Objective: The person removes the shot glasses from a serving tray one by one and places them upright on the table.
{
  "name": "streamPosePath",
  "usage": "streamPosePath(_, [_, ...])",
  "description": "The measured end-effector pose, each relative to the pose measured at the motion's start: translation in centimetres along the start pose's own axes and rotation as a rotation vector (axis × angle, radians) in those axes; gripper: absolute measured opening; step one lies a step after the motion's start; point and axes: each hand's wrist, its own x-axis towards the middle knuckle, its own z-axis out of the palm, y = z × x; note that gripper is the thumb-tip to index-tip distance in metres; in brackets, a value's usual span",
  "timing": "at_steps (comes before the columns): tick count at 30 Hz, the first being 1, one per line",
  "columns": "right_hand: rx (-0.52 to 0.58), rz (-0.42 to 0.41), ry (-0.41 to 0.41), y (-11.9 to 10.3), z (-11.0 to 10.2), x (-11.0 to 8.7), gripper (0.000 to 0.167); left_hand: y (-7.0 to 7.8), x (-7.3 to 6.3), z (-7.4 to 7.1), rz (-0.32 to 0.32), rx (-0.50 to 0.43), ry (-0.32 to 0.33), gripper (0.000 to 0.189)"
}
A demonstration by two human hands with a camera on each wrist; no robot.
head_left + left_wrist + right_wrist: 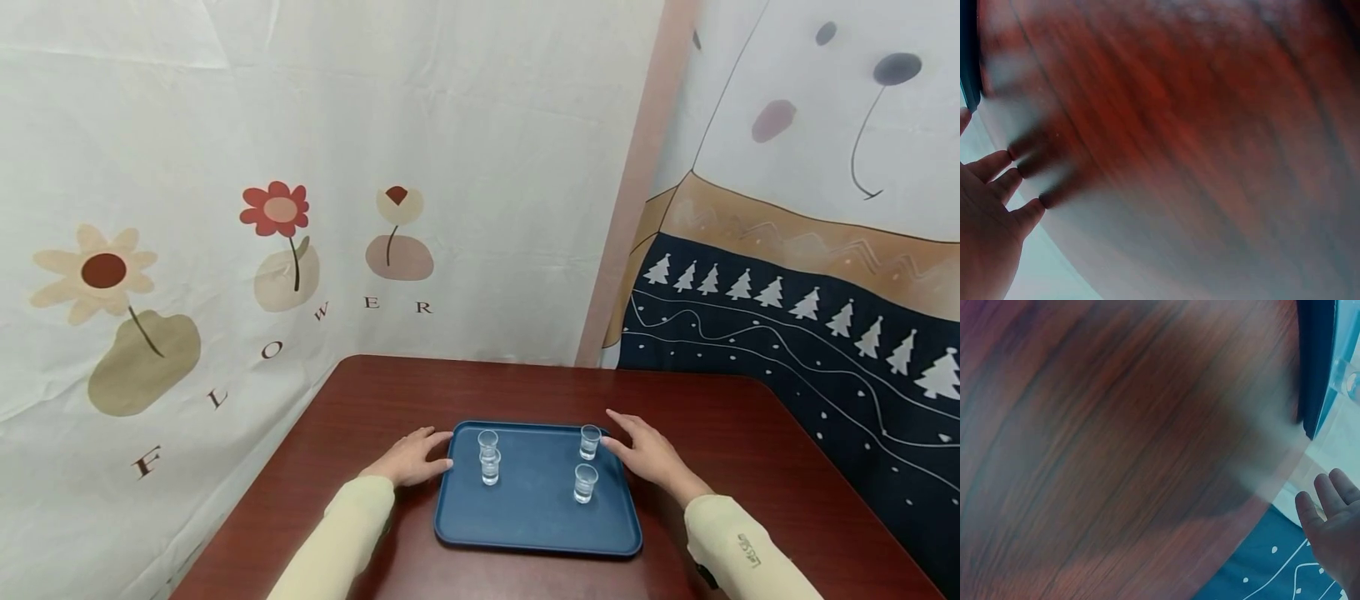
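A dark blue rectangular tray [536,521] lies on the table with several small clear shot glasses standing upright on it. On its left side one glass [491,470] overlaps another glass [487,440] behind it. Toward the right stand a nearer glass [585,485] and a farther glass [589,443]. My left hand [409,460] is at the tray's left edge, thumb and forefinger right at the rim; its other fingertips are down at the tabletop in the left wrist view. At the far right corner is my right hand [651,452], fingers extended and spread, thumb close to the farther glass.
The tray rests on a reddish-brown wooden table [405,392] with rounded back corners. Behind it hangs a white cloth [480,167] printed with flowers and letters. A second cloth [795,358] with a bear and white trees hangs at the right.
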Motion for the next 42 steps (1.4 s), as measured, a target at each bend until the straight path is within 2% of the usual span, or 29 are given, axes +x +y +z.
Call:
streamPosePath(10, [0.111,0.0,-0.019,-0.2,0.7,0.3,0.064,-0.2,0.0,0.1,-0.025,-0.003,-0.021,0.063])
streamPosePath(18, [0.247,0.087,-0.02,-0.8,2.1,0.6,0.064,-0.1,0.0,-0.1,-0.023,-0.005,-0.032,0.064])
streamPosePath(22, [0.3,0.134,0.007,-1.3,2.7,0.6,0.056,-0.1,-0.1,-0.1,-0.034,-0.005,-0.043,0.065])
streamPosePath(29, [0.324,0.14,0.062,-1.6,2.8,0.5,0.036,-0.1,0.0,0.0,-0.048,-0.004,-0.047,0.065])
streamPosePath(42, [0.359,0.133,0.082,-1.4,2.5,0.7,0.034,0.2,0.0,-0.4,-0.058,0.0,-0.065,0.065])
